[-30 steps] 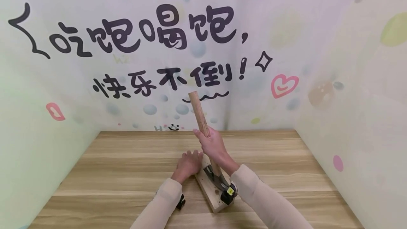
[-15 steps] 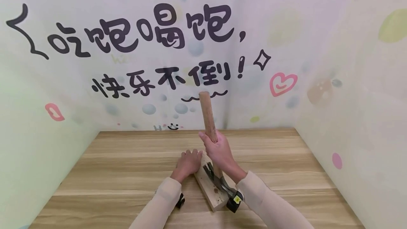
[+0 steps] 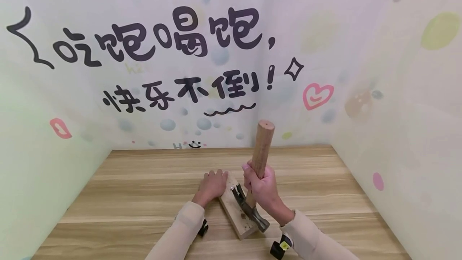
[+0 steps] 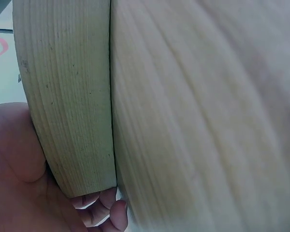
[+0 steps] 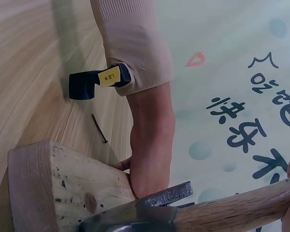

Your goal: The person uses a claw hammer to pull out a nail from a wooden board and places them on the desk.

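A claw hammer (image 3: 262,147) stands with its steel head (image 3: 257,216) low over a pale wooden block (image 3: 236,222), its claw toward the block's far end. My right hand (image 3: 266,189) grips the wooden handle, which tilts up and to the right. At the block's far end, my left hand (image 3: 213,184) holds it down. In the left wrist view the fingers curl round the end of the block (image 4: 67,96). The right wrist view shows dark marks on the block (image 5: 82,188) and the hammer handle (image 5: 237,210). Whether the claw has a nail in it, I cannot tell.
On the wood-grain table (image 3: 137,196) lies a dark nail (image 5: 99,128), seen beyond the block in the right wrist view. Black wrist cameras hang below both sleeves, the right one (image 3: 278,248) close to the table. A printed wall (image 3: 162,131) stands behind.
My right hand has swung the hammer handle to the right and toward me, while the hammer head has stayed over the block. The left hand has kept its place on the block.
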`<action>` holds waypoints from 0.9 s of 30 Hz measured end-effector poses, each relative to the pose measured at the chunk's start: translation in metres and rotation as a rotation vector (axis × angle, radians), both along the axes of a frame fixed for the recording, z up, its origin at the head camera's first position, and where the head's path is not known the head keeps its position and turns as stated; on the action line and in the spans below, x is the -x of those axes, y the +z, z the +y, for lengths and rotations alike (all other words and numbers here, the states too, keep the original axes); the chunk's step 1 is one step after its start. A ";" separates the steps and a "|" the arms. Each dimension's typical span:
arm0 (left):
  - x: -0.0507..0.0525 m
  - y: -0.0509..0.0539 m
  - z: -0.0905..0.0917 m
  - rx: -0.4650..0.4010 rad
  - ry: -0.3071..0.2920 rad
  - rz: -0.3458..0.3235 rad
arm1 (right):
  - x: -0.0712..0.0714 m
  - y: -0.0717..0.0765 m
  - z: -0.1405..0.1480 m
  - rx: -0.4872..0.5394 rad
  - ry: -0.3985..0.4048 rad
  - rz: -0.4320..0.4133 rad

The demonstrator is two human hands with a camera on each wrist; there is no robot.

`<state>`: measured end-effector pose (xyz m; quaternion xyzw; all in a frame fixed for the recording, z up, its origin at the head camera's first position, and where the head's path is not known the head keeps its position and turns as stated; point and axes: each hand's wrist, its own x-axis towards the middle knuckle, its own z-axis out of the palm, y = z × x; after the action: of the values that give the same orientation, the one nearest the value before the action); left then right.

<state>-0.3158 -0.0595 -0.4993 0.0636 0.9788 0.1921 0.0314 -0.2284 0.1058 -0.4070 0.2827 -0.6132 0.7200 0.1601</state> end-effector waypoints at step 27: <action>-0.004 0.000 0.000 -0.033 0.033 0.018 | 0.000 0.002 0.002 0.065 -0.022 0.023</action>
<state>-0.3117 -0.0597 -0.4992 0.0496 0.9766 0.2083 0.0184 -0.2284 0.1080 -0.4054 0.2789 -0.5908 0.7343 0.1844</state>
